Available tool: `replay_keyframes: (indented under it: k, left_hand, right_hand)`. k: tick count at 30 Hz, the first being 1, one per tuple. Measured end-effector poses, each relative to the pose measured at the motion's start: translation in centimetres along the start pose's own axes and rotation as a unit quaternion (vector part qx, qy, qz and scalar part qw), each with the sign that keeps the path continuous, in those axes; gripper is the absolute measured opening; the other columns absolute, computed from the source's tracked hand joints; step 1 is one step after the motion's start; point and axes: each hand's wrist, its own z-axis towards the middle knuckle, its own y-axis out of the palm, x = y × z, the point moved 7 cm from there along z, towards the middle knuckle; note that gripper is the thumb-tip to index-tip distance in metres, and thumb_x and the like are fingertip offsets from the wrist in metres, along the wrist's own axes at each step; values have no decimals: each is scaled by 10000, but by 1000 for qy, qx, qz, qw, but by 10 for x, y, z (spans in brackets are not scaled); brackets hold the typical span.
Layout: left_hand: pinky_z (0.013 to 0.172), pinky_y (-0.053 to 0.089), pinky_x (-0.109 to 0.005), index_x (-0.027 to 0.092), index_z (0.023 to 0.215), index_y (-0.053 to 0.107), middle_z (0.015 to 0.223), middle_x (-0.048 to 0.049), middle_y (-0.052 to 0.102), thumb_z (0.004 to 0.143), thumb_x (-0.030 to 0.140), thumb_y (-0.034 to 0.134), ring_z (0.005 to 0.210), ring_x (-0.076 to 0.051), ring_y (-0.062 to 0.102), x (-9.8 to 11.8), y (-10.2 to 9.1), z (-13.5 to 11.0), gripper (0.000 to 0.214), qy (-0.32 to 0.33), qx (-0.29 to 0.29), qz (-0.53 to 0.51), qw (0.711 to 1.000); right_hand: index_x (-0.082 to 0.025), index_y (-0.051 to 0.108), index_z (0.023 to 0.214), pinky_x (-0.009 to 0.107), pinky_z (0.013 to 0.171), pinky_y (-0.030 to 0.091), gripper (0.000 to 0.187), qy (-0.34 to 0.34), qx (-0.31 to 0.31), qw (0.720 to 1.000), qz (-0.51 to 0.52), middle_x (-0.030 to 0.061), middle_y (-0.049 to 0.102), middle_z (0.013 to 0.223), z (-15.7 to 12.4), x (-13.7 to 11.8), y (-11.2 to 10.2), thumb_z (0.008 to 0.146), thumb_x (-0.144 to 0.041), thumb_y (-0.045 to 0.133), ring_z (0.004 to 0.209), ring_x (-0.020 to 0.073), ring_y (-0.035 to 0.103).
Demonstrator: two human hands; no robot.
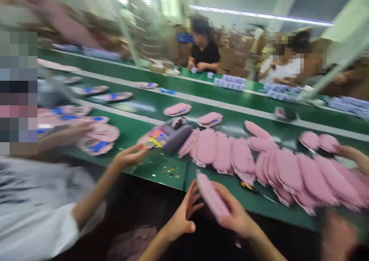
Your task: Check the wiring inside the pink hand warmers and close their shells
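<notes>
My right hand [236, 215] grips a flat pink padded piece [211, 195] at the near edge of the green workbench [170, 176]. My left hand [183, 215] is beside it with its fingers spread, touching the piece's lower end. Just beyond lies a long overlapping row of the same pink pieces [259, 165]. The picture is smeared by motion.
A grey device with a coloured panel [168, 136] sits on the bench to the left of the row. A co-worker's hand [129, 157] reaches in from the left, another person's hand [350, 153] from the right. People sit at the far side among small blue-white items [230, 82].
</notes>
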Motion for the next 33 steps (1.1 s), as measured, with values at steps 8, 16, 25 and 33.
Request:
replay_keyframes:
  k: [8, 16, 25, 33]
  left_hand:
    - [1095, 571, -468, 245, 1475, 627, 1368, -137, 723, 574, 619, 1037, 1318, -404, 666, -33, 26, 6, 1058, -113, 133, -88, 981]
    - [952, 624, -435, 211, 1309, 693, 1202, -119, 792, 502, 531, 1065, 1127, -367, 750, -36, 15, -6, 944, -145, 163, -88, 972]
    - [830, 643, -390, 218, 1278, 708, 1123, -89, 795, 572, 587, 1023, 1030, -329, 771, -41, -4, -12, 856, -155, 191, -88, 965]
    - [797, 647, -364, 227, 1260, 728, 1122, -85, 797, 549, 591, 1031, 986, -313, 779, -47, -9, -17, 854, -163, 204, -85, 962]
  right_hand:
    - [-239, 530, 1617, 539, 1288, 452, 812, 100, 37, 992, 63, 167, 525, 1686, -22, 45, 24, 954, -657, 746, 1537, 343, 554]
    - [-217, 451, 1639, 334, 1014, 624, 533, 125, 29, 992, -15, 92, 762, 1394, -26, 51, 1, 1128, -366, 487, 1140, 190, 780]
    - [-232, 748, 1325, 471, 1214, 511, 296, 145, 59, 969, -190, 121, 731, 1417, -18, 60, -19, 1080, -280, 590, 1316, 269, 691]
    - [-217, 659, 1345, 420, 994, 594, 315, 222, 28, 949, -223, 94, 793, 1133, -49, 46, -42, 1066, -362, 662, 1052, 265, 777]
